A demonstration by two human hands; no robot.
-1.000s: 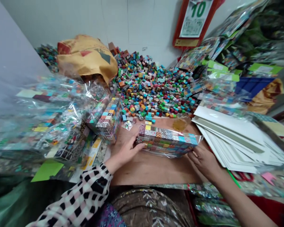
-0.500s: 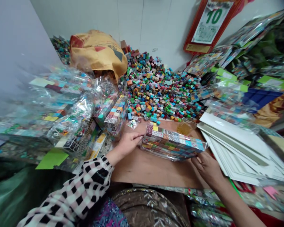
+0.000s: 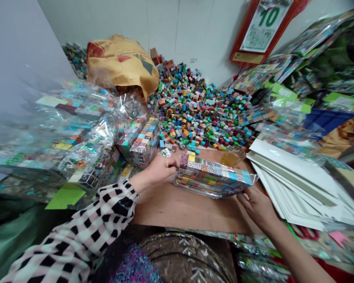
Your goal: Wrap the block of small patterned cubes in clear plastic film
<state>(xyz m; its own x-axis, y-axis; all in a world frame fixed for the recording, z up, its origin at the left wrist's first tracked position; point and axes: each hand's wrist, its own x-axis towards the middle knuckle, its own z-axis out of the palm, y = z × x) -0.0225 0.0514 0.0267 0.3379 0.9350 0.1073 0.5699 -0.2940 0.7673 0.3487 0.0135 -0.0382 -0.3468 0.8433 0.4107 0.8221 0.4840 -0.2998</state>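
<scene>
A flat block of small coloured cubes wrapped in a clear plastic bag point(image 3: 214, 177) lies on the brown board point(image 3: 188, 208) in front of me. My left hand point(image 3: 159, 169), in a black-and-white checked sleeve, has its fingers curled against the pack's left end. Gripping the pack's right near corner and the loose plastic there is my right hand point(image 3: 258, 206). Both hands are closed on the pack.
A big heap of loose coloured cubes point(image 3: 194, 114) fills the back, with a yellow sack point(image 3: 122, 65) behind it. Wrapped cube packs point(image 3: 76, 133) pile up on the left. A fanned stack of white cards point(image 3: 301, 181) lies on the right. A calendar point(image 3: 262, 27) hangs on the wall.
My left hand has closed in tighter on the pack's left end, and the pack has shifted slightly. The view swung a little to the left.
</scene>
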